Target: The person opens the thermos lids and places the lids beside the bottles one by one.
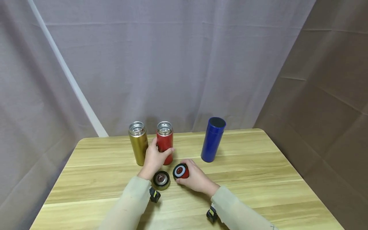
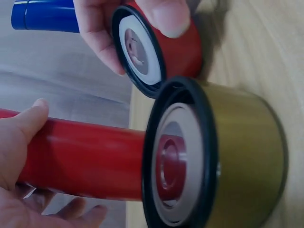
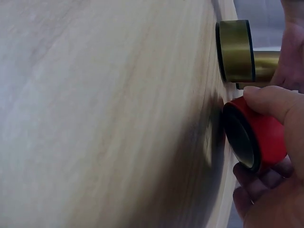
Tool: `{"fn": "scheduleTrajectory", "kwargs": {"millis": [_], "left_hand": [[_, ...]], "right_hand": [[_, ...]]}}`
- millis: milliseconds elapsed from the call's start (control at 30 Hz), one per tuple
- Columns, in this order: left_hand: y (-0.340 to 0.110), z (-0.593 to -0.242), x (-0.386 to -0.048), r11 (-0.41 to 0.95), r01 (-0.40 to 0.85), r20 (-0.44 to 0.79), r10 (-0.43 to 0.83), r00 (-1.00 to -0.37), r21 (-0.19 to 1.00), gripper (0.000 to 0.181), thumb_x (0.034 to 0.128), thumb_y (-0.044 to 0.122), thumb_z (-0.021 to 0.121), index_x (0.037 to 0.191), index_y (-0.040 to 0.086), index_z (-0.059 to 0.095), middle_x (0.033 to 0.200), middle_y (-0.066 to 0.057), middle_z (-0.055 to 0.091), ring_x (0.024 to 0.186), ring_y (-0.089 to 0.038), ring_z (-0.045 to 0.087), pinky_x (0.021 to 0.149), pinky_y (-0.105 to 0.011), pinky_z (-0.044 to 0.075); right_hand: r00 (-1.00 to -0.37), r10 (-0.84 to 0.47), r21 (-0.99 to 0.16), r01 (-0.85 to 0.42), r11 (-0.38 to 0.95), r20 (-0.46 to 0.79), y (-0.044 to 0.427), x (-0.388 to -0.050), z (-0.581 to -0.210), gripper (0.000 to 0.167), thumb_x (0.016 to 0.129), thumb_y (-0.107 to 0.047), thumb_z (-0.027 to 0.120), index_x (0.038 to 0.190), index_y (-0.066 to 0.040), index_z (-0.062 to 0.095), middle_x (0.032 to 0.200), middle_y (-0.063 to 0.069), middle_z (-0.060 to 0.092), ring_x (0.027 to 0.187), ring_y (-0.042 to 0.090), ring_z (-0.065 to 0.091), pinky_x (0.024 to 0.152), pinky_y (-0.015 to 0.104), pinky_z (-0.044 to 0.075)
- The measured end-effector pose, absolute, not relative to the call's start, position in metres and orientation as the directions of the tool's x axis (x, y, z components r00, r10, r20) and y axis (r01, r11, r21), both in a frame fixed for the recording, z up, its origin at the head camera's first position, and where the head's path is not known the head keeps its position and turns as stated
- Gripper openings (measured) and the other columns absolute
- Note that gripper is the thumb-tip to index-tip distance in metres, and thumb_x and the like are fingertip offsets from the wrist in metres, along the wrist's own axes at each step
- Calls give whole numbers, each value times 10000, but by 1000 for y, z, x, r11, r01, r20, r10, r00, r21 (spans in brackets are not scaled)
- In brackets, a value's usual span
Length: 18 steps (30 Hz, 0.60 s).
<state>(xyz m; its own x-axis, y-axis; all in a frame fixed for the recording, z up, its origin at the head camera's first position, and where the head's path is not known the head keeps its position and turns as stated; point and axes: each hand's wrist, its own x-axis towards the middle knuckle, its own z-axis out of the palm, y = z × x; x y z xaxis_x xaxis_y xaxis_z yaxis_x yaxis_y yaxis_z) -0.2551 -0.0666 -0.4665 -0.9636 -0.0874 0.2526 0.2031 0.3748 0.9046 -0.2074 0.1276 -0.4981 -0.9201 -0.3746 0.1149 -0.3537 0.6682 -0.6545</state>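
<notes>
The left hand [image 1: 153, 158] holds an upright red thermos bottle [image 1: 165, 140], thumb on one side and fingers on the other. The bottle's lid is off, showing a bare metal neck. In the right hand [image 1: 197, 179] is a red lid [image 3: 267, 133], pinched between thumb and fingers. It is tilted, its white-ringed inside [image 2: 147, 54] facing left and its dark top showing in the right wrist view. Whether it touches the table is unclear. Between the hands a gold lid [image 1: 161, 180] lies inside-up on the table. An uncapped gold thermos bottle [image 1: 139, 148] stands just left of the left hand.
A blue thermos bottle [image 1: 212, 140] with its lid on stands upright at the back right. All this is on a light wooden table [image 1: 267, 179]. Grey curtains [image 1: 172, 64] hang behind the table's far edge, and a brown cloth [image 1: 327, 95] hangs along the right.
</notes>
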Motion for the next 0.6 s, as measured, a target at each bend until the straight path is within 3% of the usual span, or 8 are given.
{"fn": "scheduleTrajectory", "kwargs": {"millis": [233,600], "left_hand": [[-67,-462,-252,365,168,211,-82,-974,916,549,764,283,834,1206,166,531,1100,-76,655,996,-231,635,857,-419,517],[-69,-468,-255,346,172,204,-60,-977,922,561,779,310,819,1227,173,509,1138,-78,641,1025,-236,627,873,-436,514]], "right_hand": [[-888,-431,-534,-444,719,159,128,-206,-501,644,756,-268,820,1285,-35,536,1198,57,556,1116,227,515,971,425,408],[-889,-430,-353,-457,817,156,129,-207,-497,609,687,-376,853,1181,-123,600,1164,8,613,987,223,496,842,423,313]]}}
